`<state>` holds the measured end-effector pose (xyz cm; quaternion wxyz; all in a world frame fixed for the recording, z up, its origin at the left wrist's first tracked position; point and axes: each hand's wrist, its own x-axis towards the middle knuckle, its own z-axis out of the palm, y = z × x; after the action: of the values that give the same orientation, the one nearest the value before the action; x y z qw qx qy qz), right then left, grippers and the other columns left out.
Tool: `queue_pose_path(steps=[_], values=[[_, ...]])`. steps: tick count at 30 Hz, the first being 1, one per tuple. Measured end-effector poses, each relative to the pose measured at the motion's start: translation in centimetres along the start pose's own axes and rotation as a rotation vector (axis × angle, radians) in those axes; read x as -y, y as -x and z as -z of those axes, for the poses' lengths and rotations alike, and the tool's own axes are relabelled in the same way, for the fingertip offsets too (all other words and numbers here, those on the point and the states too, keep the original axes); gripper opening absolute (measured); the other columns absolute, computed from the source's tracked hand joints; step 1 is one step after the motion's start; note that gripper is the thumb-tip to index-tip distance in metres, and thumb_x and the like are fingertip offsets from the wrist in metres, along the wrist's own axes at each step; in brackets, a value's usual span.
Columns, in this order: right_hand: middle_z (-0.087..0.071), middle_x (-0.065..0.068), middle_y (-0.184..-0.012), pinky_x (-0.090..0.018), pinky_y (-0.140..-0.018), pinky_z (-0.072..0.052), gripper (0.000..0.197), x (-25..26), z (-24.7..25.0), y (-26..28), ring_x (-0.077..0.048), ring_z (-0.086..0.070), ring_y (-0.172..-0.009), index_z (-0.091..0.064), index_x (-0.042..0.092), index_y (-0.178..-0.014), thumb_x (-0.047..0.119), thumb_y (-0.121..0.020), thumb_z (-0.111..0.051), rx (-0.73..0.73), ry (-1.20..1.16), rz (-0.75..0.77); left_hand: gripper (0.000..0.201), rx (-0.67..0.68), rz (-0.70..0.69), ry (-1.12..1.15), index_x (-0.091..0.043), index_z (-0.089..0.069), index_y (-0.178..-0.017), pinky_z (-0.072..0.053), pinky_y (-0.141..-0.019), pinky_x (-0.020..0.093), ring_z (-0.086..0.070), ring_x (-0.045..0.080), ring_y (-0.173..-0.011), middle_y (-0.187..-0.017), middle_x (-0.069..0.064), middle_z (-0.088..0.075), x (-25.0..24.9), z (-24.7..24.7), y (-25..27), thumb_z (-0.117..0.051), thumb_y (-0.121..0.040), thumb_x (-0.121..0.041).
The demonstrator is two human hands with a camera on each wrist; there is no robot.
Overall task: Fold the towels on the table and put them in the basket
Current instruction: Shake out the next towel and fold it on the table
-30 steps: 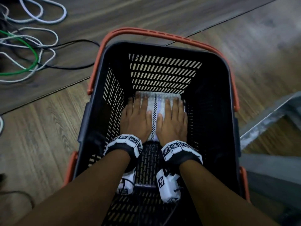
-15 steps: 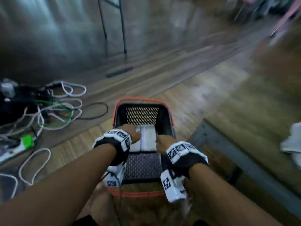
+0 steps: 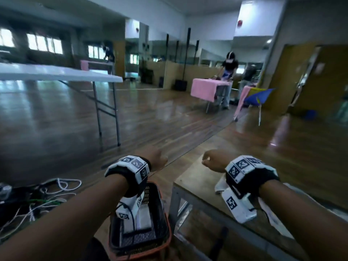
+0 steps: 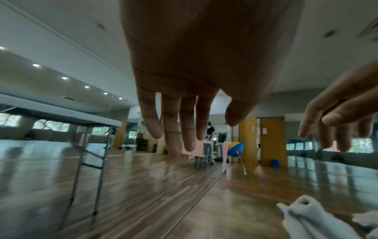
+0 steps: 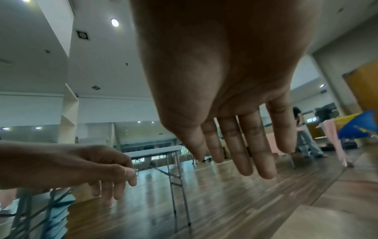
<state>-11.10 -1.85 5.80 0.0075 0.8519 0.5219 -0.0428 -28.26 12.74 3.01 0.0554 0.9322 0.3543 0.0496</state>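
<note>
**Both hands free above the table, next towel lying under your right wrist**

Nearest to you, the basket (image 3: 140,223) is sitting on the floor just left of the table (image 3: 203,178), and a folded towel (image 3: 144,218) is lying flat inside it. Your left hand (image 3: 153,157) is hovering above the basket's far end, beside the table's left edge, fingers hanging loose and slightly apart, holding nothing. Your right hand (image 3: 214,160) is hanging over the table itself, fingers straight and relaxed, also empty.

The thing that matters for the coming move: an unfolded towel (image 3: 221,186) is lying on the table directly beneath and behind your right wrist, so it is sitting toward you from both palms, not ahead of them. Your right hand is the nearer one; the left is off the table's left edge. The towel seems to be stretching along the table toward your right, though your arm is hiding most of it, so its long axis is only a guess. The left wrist view is showing a bunched white end (image 4: 306,215) of it, low and to the right.

Farther off, beyond the table, cables (image 3: 47,196) are lying on the floor to the left, a white folding table (image 3: 56,74) is standing behind them, and another person (image 3: 228,72) is working at a pink-covered table (image 3: 205,89).
</note>
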Motion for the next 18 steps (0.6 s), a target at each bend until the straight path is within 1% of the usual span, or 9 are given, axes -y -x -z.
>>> queue_pose_path(steps=[3,6,7,9,11,13,14,16,18], values=[[-0.06,-0.008,-0.122,-0.031,-0.093,-0.041,0.032,-3.6,2.4,4.3,-0.024,-0.054,-0.112,-0.06,0.014,-0.117,0.033,-0.092,-0.053,-0.097,-0.029,-0.076,0.043,-0.05,-0.108,0.052,-0.007,-0.059,-0.097,-0.049,-0.078,0.036,-0.059,0.03,-0.09,-0.102,0.013,-0.064,-4.3,2.6,0.5,-0.041,-0.092,-0.045],[-0.062,-0.01,-0.119,-0.029,-0.09,-0.041,0.031,-6.3,3.5,6.7,-0.024,-0.055,-0.109,-0.061,0.012,-0.115,0.031,-0.091,-0.056,-0.149,-0.038,-0.109,0.042,-0.087,-0.177,0.06,-0.008,-0.061,-0.096,-0.052,-0.079,0.037,-0.06,0.029,-0.085,-0.097,0.013,-0.064,-6.8,3.6,0.0,-0.043,-0.091,-0.046],[-0.061,-0.01,-0.12,-0.028,-0.089,-0.04,0.031,-7.1,3.7,7.5,-0.024,-0.055,-0.11,-0.06,0.011,-0.116,0.03,-0.091,-0.056,-0.143,-0.037,-0.126,0.041,-0.096,-0.2,0.048,-0.01,-0.059,-0.096,-0.051,-0.078,0.036,-0.059,0.028,-0.085,-0.098,0.011,-0.063,-7.8,3.7,-0.2,-0.043,-0.091,-0.048],[-0.059,-0.01,-0.124,-0.027,-0.09,-0.039,0.031,-8.8,3.8,8.7,-0.025,-0.054,-0.113,-0.058,0.01,-0.119,0.027,-0.092,-0.054,-0.135,-0.037,-0.17,0.036,-0.098,-0.255,0.024,-0.016,-0.056,-0.095,-0.046,-0.072,0.033,-0.055,0.026,-0.084,-0.099,0.008,-0.062,-9.5,3.4,-0.7,-0.043,-0.09,-0.049],[-0.059,-0.011,-0.125,-0.028,-0.09,-0.039,0.032,-10.3,3.5,9.5,-0.025,-0.054,-0.114,-0.058,0.009,-0.12,0.026,-0.093,-0.053,-0.135,-0.05,-0.214,0.037,-0.091,-0.31,0.018,-0.015,-0.058,-0.093,-0.038,-0.066,0.029,-0.055,0.026,-0.084,-0.095,0.007,-0.06,-11.3,2.8,-1.3,-0.044,-0.09,-0.049],[-0.06,-0.014,-0.123,-0.03,-0.091,-0.041,0.031,-11.6,2.5,9.8,-0.026,-0.055,-0.112,-0.059,0.006,-0.117,0.024,-0.093,-0.053,-0.116,-0.07,-0.238,0.037,-0.093,-0.361,0.025,-0.015,-0.061,-0.094,-0.032,-0.065,0.027,-0.052,0.023,-0.082,-0.094,0.006,-0.058,-12.8,1.4,-2.0,-0.046,-0.09,-0.048],[-0.062,-0.014,-0.121,-0.031,-0.09,-0.042,0.03,-12.2,1.8,9.8,-0.027,-0.056,-0.11,-0.061,0.005,-0.116,0.023,-0.093,-0.053,-0.098,-0.082,-0.244,0.035,-0.087,-0.383,0.034,-0.017,-0.06,-0.095,-0.03,-0.066,0.026,-0.05,0.02,-0.083,-0.097,0.005,-0.06,-13.5,0.6,-2.4,-0.047,-0.09,-0.048],[-0.064,-0.014,-0.118,-0.031,-0.087,-0.044,0.03,-13.4,0.1,9.6,-0.027,-0.058,-0.107,-0.063,0.003,-0.114,0.022,-0.092,-0.052,-0.049,-0.085,-0.262,0.032,-0.051,-0.419,0.052,-0.018,-0.059,-0.095,-0.029,-0.068,0.026,-0.053,0.021,-0.09,-0.105,0.004,-0.064,-14.7,-1.6,-3.4,-0.047,-0.09,-0.047],[-0.064,-0.01,-0.119,-0.031,-0.088,-0.044,0.031,-14.7,-2.0,9.3,-0.025,-0.058,-0.106,-0.064,0.007,-0.114,0.025,-0.092,-0.051,0.0,-0.087,-0.277,0.03,0.017,-0.447,0.066,-0.019,-0.058,-0.092,-0.033,-0.069,0.027,-0.057,0.024,-0.093,-0.105,0.006,-0.064,-15.8,-4.1,-4.5,-0.047,-0.09,-0.047]])
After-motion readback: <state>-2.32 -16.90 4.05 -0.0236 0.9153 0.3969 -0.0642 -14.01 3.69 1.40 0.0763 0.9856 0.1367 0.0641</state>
